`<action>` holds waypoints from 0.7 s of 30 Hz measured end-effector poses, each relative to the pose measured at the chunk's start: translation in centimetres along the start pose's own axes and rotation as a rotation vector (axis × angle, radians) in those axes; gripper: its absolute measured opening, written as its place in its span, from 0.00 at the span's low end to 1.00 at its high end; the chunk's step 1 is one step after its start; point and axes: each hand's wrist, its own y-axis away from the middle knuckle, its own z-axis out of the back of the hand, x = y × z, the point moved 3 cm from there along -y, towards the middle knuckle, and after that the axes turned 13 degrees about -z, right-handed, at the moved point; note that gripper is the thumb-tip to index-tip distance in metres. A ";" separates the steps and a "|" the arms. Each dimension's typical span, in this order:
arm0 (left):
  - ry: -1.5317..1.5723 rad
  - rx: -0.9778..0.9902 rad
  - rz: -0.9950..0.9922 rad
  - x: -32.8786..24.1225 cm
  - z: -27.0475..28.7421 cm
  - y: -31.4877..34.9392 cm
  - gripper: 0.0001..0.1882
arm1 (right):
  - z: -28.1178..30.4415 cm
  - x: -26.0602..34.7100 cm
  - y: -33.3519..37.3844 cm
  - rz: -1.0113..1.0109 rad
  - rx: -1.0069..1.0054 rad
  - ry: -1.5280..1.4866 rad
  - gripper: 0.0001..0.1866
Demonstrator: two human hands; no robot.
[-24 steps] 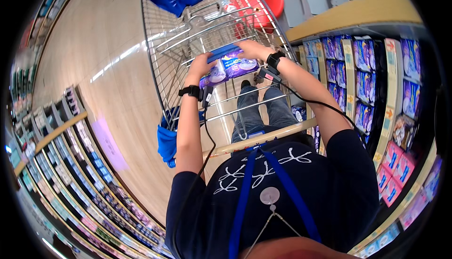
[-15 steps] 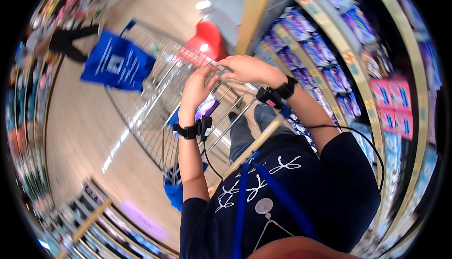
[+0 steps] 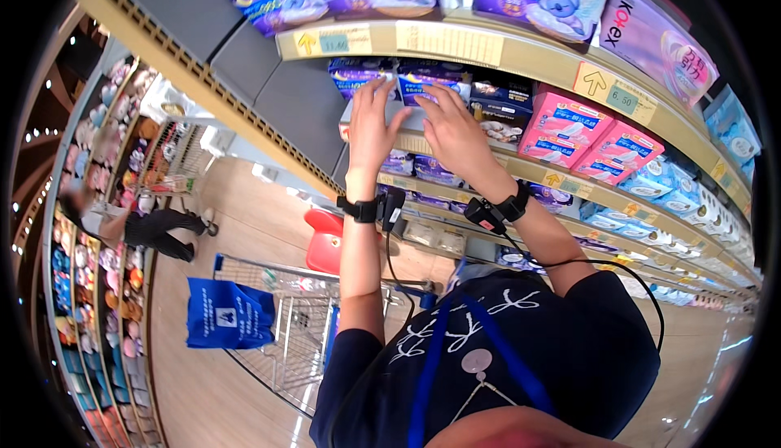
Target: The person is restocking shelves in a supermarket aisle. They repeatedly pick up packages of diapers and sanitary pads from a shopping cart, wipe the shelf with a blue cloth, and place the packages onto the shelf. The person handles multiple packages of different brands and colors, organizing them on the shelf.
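- Left hand (image 3: 374, 126): fingers extended, thumb spread away, at the left purple pack (image 3: 350, 83); can't tell if fingertips touch it.
- Right hand (image 3: 454, 135): fingers spread and slightly bent, in front of the right purple pack (image 3: 449, 75); contact unclear.
- Just right of right hand: dark pack (image 3: 502, 98), then pink packs (image 3: 565, 126).
- Above both hands: shelf edge (image 3: 521, 56) with bigger purple packs (image 3: 537, 0).
- Below left hand, off to its left: red plastic item (image 3: 325, 240), wire cart (image 3: 305, 330), blue bag (image 3: 228, 314).
- Far left of left hand: another person (image 3: 159, 228).
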 end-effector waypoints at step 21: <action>-0.446 0.031 -0.159 2.7 4.8 -0.4 0.31 | -0.3 0.2 -2.5 0.042 -0.232 0.046 0.20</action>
